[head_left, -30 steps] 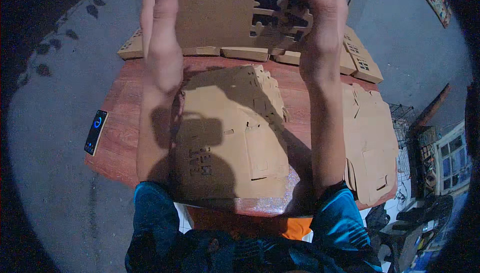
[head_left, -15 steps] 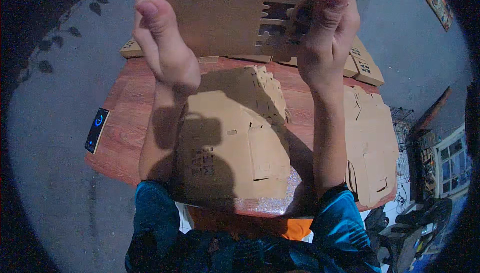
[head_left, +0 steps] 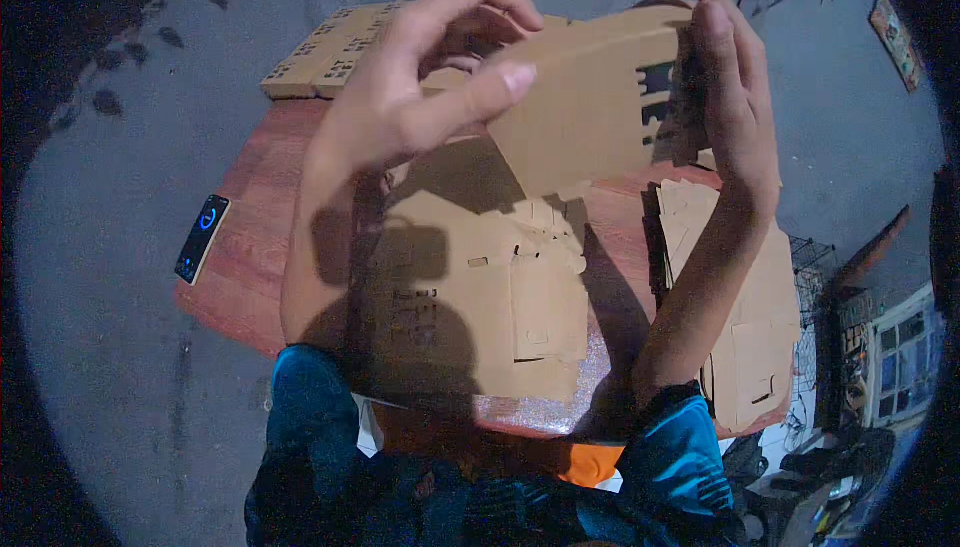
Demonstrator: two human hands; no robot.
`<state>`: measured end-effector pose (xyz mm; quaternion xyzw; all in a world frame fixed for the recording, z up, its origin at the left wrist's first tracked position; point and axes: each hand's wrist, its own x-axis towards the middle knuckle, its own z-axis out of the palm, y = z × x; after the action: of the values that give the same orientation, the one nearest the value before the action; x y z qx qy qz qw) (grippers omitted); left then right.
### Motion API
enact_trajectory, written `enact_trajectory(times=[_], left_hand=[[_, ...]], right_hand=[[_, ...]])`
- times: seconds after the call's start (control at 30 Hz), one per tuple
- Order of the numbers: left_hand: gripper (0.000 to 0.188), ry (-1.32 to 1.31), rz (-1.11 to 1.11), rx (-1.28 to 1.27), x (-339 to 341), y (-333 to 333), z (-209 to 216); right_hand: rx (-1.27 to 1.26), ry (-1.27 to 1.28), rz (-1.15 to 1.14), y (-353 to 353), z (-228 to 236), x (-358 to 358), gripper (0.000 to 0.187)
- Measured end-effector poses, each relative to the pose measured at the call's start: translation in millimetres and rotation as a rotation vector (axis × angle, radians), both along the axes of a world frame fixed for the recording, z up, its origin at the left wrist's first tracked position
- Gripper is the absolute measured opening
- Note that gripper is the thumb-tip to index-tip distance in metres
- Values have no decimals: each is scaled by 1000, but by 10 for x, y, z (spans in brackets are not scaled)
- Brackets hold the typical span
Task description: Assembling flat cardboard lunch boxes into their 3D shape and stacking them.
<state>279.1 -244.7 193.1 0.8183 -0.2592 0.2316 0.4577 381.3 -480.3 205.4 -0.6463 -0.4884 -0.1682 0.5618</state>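
Observation:
A brown cardboard box (head_left: 585,107) with cut-out lettering is raised above the far part of the table, tilted. My right hand (head_left: 735,87) grips its right end, thumb on the near side and fingers curled over the top. My left hand (head_left: 425,72) is cupped at the box's left end, thumb and fingers apart. Its thumb overlaps the near face; whether it presses on the box I cannot tell. Below lies a stack of flat cardboard box blanks (head_left: 450,247), with slots and folded flaps, partly under my shadow.
Folded boxes (head_left: 330,62) stand at the table's far left. More flat blanks (head_left: 755,317) are piled at the right edge. A phone (head_left: 202,239) with a lit screen lies at the left edge of the reddish wooden table (head_left: 250,217). A wire rack (head_left: 812,257) stands beyond the right side.
The box has shifted right and turned, its left end now nearer. My left hand has moved right and loosened from its earlier hold; my right hand has moved right with the box.

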Motion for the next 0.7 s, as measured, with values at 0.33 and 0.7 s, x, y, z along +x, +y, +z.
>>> enact_trajectory(times=[0.33, 0.7], left_hand=[[79, 289, -157, 207, -25, 139, -26], [81, 6, 330, -24, 285, 901, -195]], right_hand=[[-375, -208, 19, 300, -106, -86, 43], [-42, -347, -280, -112, 169, -103, 50]])
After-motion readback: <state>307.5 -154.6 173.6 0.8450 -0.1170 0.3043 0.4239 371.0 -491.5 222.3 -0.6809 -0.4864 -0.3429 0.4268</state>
